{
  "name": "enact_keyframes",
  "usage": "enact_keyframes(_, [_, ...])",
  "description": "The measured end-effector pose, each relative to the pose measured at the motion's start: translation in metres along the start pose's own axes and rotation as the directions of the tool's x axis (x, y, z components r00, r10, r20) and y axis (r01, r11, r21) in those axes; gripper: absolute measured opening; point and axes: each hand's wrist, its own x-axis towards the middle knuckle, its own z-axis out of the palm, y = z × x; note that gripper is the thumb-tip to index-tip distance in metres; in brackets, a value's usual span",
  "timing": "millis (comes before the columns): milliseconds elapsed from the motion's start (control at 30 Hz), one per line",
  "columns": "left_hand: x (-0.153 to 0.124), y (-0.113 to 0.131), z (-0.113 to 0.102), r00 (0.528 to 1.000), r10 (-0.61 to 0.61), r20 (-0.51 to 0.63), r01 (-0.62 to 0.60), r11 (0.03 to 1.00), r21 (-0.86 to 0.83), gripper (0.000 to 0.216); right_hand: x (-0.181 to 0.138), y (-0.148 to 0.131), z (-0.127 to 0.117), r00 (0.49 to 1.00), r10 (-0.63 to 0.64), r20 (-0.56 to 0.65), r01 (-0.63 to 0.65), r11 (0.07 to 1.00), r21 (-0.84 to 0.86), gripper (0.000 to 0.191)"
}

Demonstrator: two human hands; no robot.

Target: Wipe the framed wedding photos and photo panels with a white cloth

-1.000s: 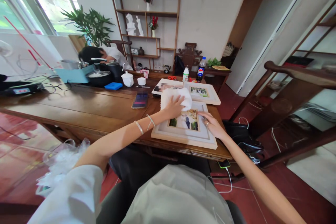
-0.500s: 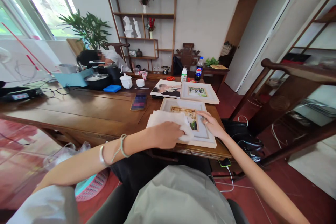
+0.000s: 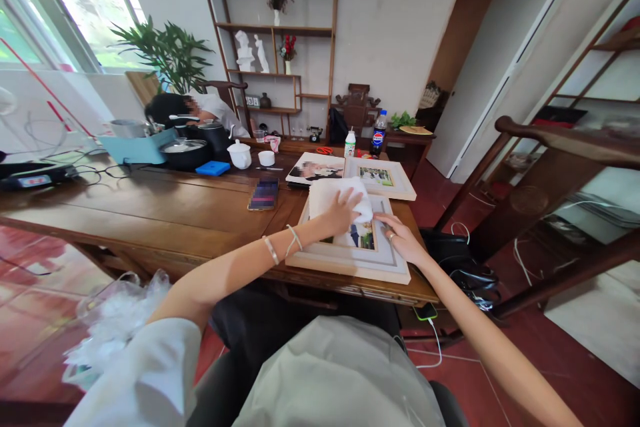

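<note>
A white picture frame (image 3: 385, 260) with a colour photo lies flat at the near right end of the wooden table (image 3: 150, 207). My left hand (image 3: 343, 210) presses a white cloth (image 3: 333, 192) onto the frame's glass, fingers bent over the cloth. My right hand (image 3: 403, 238) rests flat on the frame's right side with its fingers stretched out, holding nothing. Beyond the near frame lie a second white frame (image 3: 383, 177) and a loose photo print (image 3: 317, 169).
A phone (image 3: 264, 193) lies left of the frames. Farther left sit a teapot (image 3: 240, 154), pots and a blue box. A seated person (image 3: 200, 107) leans over the far side. Bottles (image 3: 378, 133), a shelf unit, a wooden chair (image 3: 560, 167) at right, cables on the floor.
My left hand swept the cloth down to the frame's near left edge, then back up onto the upper part of the glass. My right hand stayed on the frame.
</note>
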Motion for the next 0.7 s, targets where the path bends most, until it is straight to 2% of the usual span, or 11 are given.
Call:
enact_keyframes(100, [0.016, -0.011, 0.002, 0.994, 0.100, -0.041, -0.100, 0.995, 0.009, 0.035, 0.000, -0.001, 0.000, 1.000, 0.002, -0.006, -0.003, 1.000, -0.004, 0.050])
enact_keyframes(200, [0.013, 0.000, -0.004, 0.992, 0.123, 0.024, -0.123, 0.992, 0.019, 0.037, 0.000, 0.001, 0.001, 1.000, 0.007, -0.013, -0.007, 1.000, -0.001, 0.048])
enact_keyframes(300, [-0.007, 0.027, -0.019, 0.993, 0.065, 0.095, -0.069, 0.997, 0.031, 0.036, 0.000, 0.004, 0.002, 1.000, 0.005, -0.029, -0.005, 1.000, 0.002, 0.049])
enact_keyframes(367, [-0.025, 0.047, -0.031, 0.991, 0.087, 0.106, -0.087, 0.996, -0.002, 0.033, 0.000, 0.005, 0.002, 0.999, 0.006, -0.034, -0.006, 1.000, 0.002, 0.049])
enact_keyframes(467, [-0.053, 0.069, -0.047, 0.970, 0.234, 0.069, -0.227, 0.969, -0.096, 0.029, -0.001, 0.005, 0.001, 0.999, 0.017, -0.033, -0.016, 1.000, 0.016, 0.051])
enact_keyframes(567, [-0.069, 0.079, -0.053, 0.939, 0.343, -0.010, -0.340, 0.926, -0.167, 0.029, -0.002, 0.004, 0.000, 1.000, 0.008, -0.010, -0.008, 0.999, 0.051, 0.058])
enact_keyframes(700, [-0.069, 0.082, -0.049, 0.970, 0.238, -0.042, -0.242, 0.948, -0.209, 0.032, -0.001, 0.004, 0.000, 1.000, 0.019, -0.012, -0.019, 0.998, 0.068, 0.058])
